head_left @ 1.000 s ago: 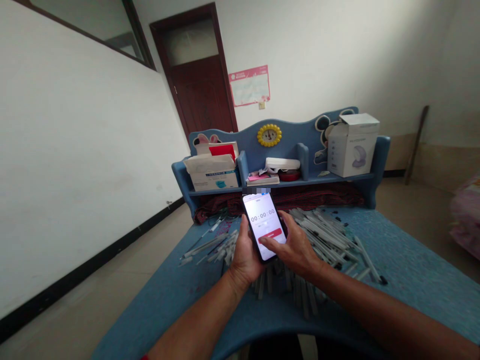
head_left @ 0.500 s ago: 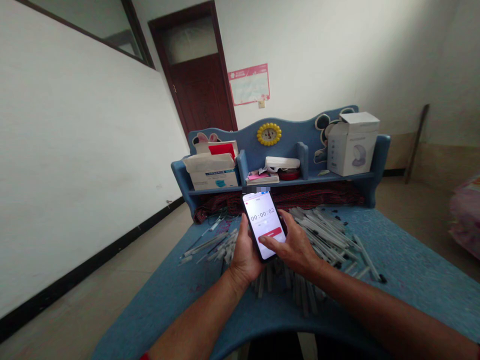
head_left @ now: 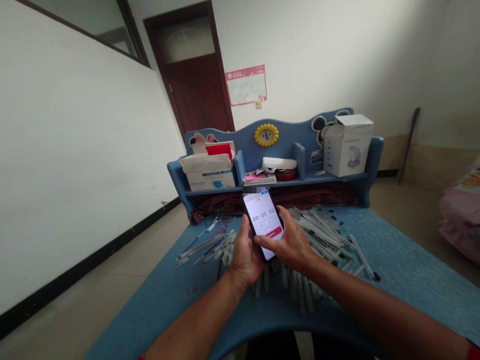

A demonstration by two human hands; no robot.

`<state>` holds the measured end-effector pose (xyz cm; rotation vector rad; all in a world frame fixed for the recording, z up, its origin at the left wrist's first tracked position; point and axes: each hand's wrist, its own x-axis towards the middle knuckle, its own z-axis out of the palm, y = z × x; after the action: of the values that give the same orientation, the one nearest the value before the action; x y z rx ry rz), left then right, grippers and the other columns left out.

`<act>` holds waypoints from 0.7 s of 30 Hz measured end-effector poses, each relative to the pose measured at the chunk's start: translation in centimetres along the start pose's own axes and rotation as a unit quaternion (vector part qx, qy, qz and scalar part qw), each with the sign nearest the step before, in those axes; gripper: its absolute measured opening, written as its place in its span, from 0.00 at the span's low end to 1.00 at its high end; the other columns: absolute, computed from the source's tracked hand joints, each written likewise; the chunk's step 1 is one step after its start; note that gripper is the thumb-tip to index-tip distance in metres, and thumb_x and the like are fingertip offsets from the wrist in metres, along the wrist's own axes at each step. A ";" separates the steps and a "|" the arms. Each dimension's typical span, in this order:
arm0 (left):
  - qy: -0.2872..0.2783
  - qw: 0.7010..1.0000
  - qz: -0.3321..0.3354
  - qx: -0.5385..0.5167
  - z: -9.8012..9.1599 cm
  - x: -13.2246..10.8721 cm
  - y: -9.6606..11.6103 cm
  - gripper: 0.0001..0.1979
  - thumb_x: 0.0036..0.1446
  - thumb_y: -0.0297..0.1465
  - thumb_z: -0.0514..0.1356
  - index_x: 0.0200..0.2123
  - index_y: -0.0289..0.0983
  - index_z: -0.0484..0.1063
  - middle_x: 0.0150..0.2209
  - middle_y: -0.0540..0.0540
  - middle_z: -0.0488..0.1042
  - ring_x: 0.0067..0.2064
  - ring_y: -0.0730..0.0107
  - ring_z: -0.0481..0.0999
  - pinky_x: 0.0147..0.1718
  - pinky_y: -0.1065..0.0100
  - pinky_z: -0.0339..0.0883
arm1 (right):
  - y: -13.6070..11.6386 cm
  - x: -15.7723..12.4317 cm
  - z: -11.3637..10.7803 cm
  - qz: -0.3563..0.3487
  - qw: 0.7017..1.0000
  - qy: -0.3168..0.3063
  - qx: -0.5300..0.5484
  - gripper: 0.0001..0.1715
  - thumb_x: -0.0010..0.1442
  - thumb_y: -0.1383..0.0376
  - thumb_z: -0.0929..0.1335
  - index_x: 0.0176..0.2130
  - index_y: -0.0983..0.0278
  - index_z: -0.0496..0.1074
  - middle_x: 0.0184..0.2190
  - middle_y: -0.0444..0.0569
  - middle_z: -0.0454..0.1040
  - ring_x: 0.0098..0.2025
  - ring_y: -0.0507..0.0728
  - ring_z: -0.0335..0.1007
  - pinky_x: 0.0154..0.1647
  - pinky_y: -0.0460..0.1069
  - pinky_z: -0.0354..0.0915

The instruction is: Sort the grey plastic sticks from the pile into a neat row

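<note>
A smartphone [head_left: 264, 217] is held upright over the desk, its lit screen showing a timer at 00:00:02 and a red button. My left hand [head_left: 245, 257] grips it from the left and below, thumb along the edge. Around its right side is my right hand [head_left: 292, 242], with the thumb lying across the lower screen and the fingers behind the phone. Below and behind both hands, many clear pen barrels [head_left: 322, 232] with some black caps lie in loose piles on the blue desk [head_left: 157, 295]. Another pile of white-grey pen parts [head_left: 225, 247] is left of the phone.
At the desk's back stands a blue shelf with an opened mask box [head_left: 212, 180], a small pile of papers [head_left: 258, 179] and a tall white carton [head_left: 348, 147]. A dark red checked cloth [head_left: 318, 196] is stuffed beneath it. A pink-covered item [head_left: 463, 215] is at far right.
My right thumb has shifted slightly left and sits further across the lower screen. The whole view has turned a little; the phone stays in both hands.
</note>
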<state>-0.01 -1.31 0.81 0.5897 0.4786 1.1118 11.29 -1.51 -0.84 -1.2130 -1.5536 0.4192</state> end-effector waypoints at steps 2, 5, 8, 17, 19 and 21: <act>-0.009 1.000 -0.009 -0.002 0.0 -0.1 -0.1 0.30 0.61 0.48 0.48 0.53 0.31 0.68 0.45 0.36 0.76 0.50 0.50 0.73 0.53 0.54 0.61 | -0.4 0.0 -0.1 -0.005 1.000 0.003 -0.011 0.48 0.41 0.51 0.73 0.57 0.61 0.57 0.46 0.53 0.70 0.46 0.63 0.68 0.44 0.56 0.64; -0.021 1.000 -0.008 -0.008 -0.1 -0.1 -0.4 0.30 0.60 0.48 0.49 0.53 0.30 0.68 0.45 0.36 0.76 0.51 0.51 0.72 0.54 0.55 0.60 | -0.8 -0.2 -0.2 0.001 1.000 0.008 -0.026 0.54 0.40 0.52 0.74 0.60 0.63 0.53 0.49 0.57 0.68 0.49 0.65 0.66 0.46 0.57 0.63; -0.029 1.000 0.002 -0.011 0.0 -0.3 -0.7 0.29 0.60 0.47 0.50 0.54 0.31 0.68 0.45 0.36 0.76 0.51 0.51 0.72 0.54 0.55 0.60 | -1.0 -0.4 -0.2 0.011 0.999 0.015 -0.041 0.60 0.39 0.53 0.74 0.63 0.66 0.48 0.54 0.61 0.65 0.53 0.67 0.63 0.50 0.59 0.62; -0.075 0.997 -0.005 0.001 0.0 -0.8 -1.4 0.27 0.60 0.46 0.50 0.52 0.32 0.69 0.46 0.38 0.75 0.53 0.53 0.70 0.56 0.55 0.57 | -1.7 -1.0 -0.9 0.011 0.999 0.033 -0.036 0.57 0.41 0.54 0.73 0.63 0.64 0.47 0.54 0.59 0.64 0.54 0.67 0.63 0.51 0.60 0.62; -0.104 0.994 -0.014 0.010 0.2 -1.1 -1.6 0.26 0.61 0.46 0.50 0.52 0.33 0.69 0.47 0.39 0.75 0.54 0.53 0.69 0.57 0.55 0.56 | -1.9 -1.4 -1.6 0.009 0.999 0.043 -0.031 0.56 0.41 0.55 0.72 0.62 0.64 0.48 0.55 0.59 0.64 0.54 0.66 0.63 0.52 0.60 0.62; -0.144 0.989 -0.028 0.020 0.5 -1.4 -1.7 0.26 0.62 0.46 0.49 0.52 0.34 0.69 0.50 0.40 0.73 0.57 0.52 0.66 0.58 0.54 0.54 | -2.0 -2.1 -2.8 0.003 0.998 0.053 -0.030 0.56 0.41 0.56 0.73 0.62 0.64 0.48 0.55 0.58 0.64 0.54 0.65 0.63 0.52 0.59 0.63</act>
<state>0.96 -3.22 0.15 0.7551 0.2655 0.9458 12.62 -5.07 0.67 -1.2654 -1.4810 0.3083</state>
